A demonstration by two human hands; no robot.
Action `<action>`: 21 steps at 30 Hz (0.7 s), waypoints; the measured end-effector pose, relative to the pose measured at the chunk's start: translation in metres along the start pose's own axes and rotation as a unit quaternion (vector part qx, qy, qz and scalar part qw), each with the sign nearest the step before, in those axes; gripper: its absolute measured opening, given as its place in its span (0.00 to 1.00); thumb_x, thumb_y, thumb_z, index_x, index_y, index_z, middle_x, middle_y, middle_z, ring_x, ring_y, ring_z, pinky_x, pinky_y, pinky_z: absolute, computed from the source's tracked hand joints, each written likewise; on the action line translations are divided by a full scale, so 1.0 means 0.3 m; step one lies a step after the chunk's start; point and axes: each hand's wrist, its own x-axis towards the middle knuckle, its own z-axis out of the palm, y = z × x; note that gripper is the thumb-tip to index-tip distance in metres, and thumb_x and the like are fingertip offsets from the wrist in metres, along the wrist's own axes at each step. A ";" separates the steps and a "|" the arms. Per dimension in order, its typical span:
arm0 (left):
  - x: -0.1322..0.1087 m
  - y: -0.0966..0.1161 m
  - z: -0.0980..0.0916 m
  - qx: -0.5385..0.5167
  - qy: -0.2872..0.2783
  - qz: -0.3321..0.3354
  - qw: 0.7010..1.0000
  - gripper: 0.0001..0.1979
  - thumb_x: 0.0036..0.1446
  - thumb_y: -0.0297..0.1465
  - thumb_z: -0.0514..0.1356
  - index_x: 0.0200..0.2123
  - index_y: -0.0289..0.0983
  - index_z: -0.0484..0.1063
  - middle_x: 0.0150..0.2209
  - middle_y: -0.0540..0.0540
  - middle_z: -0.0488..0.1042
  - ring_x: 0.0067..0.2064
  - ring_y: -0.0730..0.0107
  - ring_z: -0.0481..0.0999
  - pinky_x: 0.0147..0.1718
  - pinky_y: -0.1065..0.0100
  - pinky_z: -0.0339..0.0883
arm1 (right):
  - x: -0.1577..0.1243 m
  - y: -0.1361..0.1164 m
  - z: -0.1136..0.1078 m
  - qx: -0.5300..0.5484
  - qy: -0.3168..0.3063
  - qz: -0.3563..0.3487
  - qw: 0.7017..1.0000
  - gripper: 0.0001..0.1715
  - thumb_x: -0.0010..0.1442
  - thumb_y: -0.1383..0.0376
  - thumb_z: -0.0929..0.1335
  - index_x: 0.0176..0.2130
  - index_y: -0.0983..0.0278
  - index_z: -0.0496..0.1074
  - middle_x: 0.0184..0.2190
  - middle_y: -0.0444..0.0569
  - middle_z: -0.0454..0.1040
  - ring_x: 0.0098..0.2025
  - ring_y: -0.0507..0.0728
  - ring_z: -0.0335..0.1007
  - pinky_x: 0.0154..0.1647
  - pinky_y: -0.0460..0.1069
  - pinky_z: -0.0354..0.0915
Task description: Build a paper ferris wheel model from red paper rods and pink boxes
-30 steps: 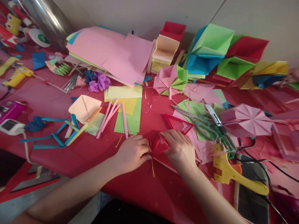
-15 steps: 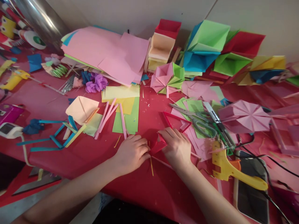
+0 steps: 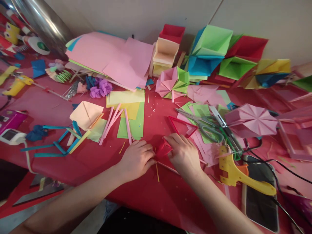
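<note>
2 bare hands work close together, left of the scissors (image 3: 202, 122) and on the person's side of them, over a small folded piece of red paper (image 3: 162, 148). The right hand (image 3: 184, 154) is closed, its fingertips pinching the paper's right side, the side towards the scissors. The left hand (image 3: 138, 159), farther from the scissors, is half curled with its fingertips at or just beside the paper's lower left; I cannot tell whether it grips anything. A red triangle frame (image 3: 182, 126) lies just left of the scissors' handles, apart from the fingers.

The step in hand looks like shaping the folded paper. To do it well, I would steady the lower end with the left fingertips, pinch lightly with the right so the walls do not crumple, and match the edges before pressing a crease.

The paper seems to point up and away from the person, its raised corner beside the right fingers. Its long axis appears to slant from the left fingertips towards the scissors, though red on the red table (image 3: 168, 195) makes the outline hard to read.
</note>
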 end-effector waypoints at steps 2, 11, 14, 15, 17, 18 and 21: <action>0.001 -0.001 0.000 -0.006 -0.004 -0.005 1.000 0.05 0.54 0.31 0.60 0.27 0.36 0.71 0.29 0.48 0.72 0.37 0.63 0.68 0.36 0.63 0.59 | -0.003 0.004 0.000 0.005 -0.003 0.002 1.000 0.14 0.55 0.71 0.62 0.39 0.66 0.74 0.33 0.50 0.74 0.32 0.57 0.66 0.32 0.49 0.58; 0.006 -0.007 -0.010 -0.025 -0.016 -0.009 1.000 0.06 0.54 0.32 0.61 0.27 0.36 0.72 0.28 0.49 0.72 0.35 0.65 0.68 0.34 0.64 0.59 | -0.027 0.029 0.015 0.071 0.023 0.014 0.997 0.12 0.60 0.68 0.60 0.39 0.66 0.72 0.33 0.49 0.74 0.33 0.54 0.67 0.33 0.46 0.58; 0.007 -0.003 -0.012 -0.012 -0.019 -0.005 1.000 0.07 0.55 0.32 0.60 0.26 0.36 0.72 0.28 0.48 0.71 0.35 0.64 0.68 0.34 0.64 0.60 | -0.021 0.027 0.020 0.054 0.023 0.012 0.998 0.11 0.59 0.69 0.62 0.37 0.65 0.73 0.32 0.48 0.74 0.33 0.54 0.65 0.33 0.46 0.57; 0.007 -0.002 -0.012 -0.009 -0.020 -0.004 1.000 0.07 0.55 0.31 0.59 0.27 0.36 0.72 0.28 0.48 0.71 0.36 0.64 0.68 0.34 0.64 0.60 | -0.018 0.025 0.021 0.047 0.021 0.011 0.999 0.10 0.59 0.69 0.62 0.36 0.65 0.72 0.32 0.48 0.74 0.32 0.54 0.65 0.33 0.47 0.56; 0.006 -0.001 -0.012 -0.003 -0.020 -0.003 1.000 0.07 0.55 0.31 0.59 0.27 0.36 0.72 0.28 0.48 0.71 0.36 0.63 0.68 0.34 0.63 0.60 | -0.013 0.020 0.023 0.038 0.018 0.014 0.999 0.09 0.58 0.69 0.63 0.35 0.65 0.72 0.31 0.48 0.73 0.32 0.54 0.64 0.33 0.47 0.55; 0.006 -0.001 -0.012 -0.002 -0.021 -0.002 1.000 0.07 0.55 0.31 0.59 0.27 0.36 0.72 0.28 0.48 0.71 0.36 0.63 0.68 0.34 0.63 0.60 | -0.012 0.017 0.023 0.036 0.017 0.017 0.999 0.09 0.58 0.70 0.63 0.35 0.65 0.72 0.31 0.48 0.73 0.32 0.55 0.64 0.32 0.47 0.55; 0.007 -0.003 -0.012 -0.001 -0.026 0.000 1.000 0.08 0.56 0.32 0.58 0.27 0.36 0.72 0.28 0.47 0.71 0.36 0.63 0.68 0.34 0.63 0.61 | -0.008 0.008 0.024 0.030 0.014 0.024 0.999 0.08 0.57 0.70 0.63 0.33 0.65 0.72 0.30 0.48 0.72 0.32 0.55 0.63 0.32 0.47 0.54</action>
